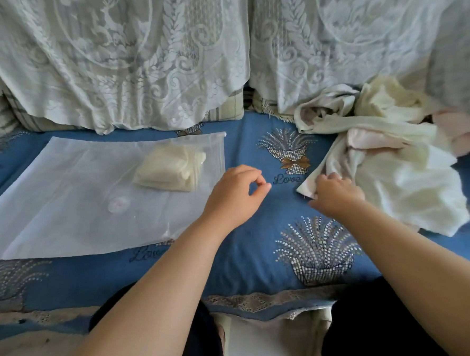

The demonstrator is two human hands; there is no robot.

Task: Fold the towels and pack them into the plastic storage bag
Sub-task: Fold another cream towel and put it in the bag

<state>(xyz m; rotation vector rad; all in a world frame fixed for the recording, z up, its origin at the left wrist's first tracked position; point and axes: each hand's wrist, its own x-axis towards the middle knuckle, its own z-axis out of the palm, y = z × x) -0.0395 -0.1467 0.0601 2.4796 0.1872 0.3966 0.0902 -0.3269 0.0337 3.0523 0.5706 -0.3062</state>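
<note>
A clear plastic storage bag (64, 193) lies flat on the left of the blue sofa seat. One folded cream towel (170, 168) sits inside it near its right opening. A heap of unfolded cream and pale pink towels (387, 163) lies on the right. My right hand (336, 196) rests on the near left corner of that heap, fingers pressed on the cloth edge. My left hand (235, 194) hovers over the seat between bag and heap, fingers loosely curled, holding nothing.
The blue patterned seat cover (261, 258) spans the view, with a lace trim at its front edge. White lace drapes (138, 60) cover the sofa back. A round valve (117, 204) shows on the bag. My dark-clothed knees are below.
</note>
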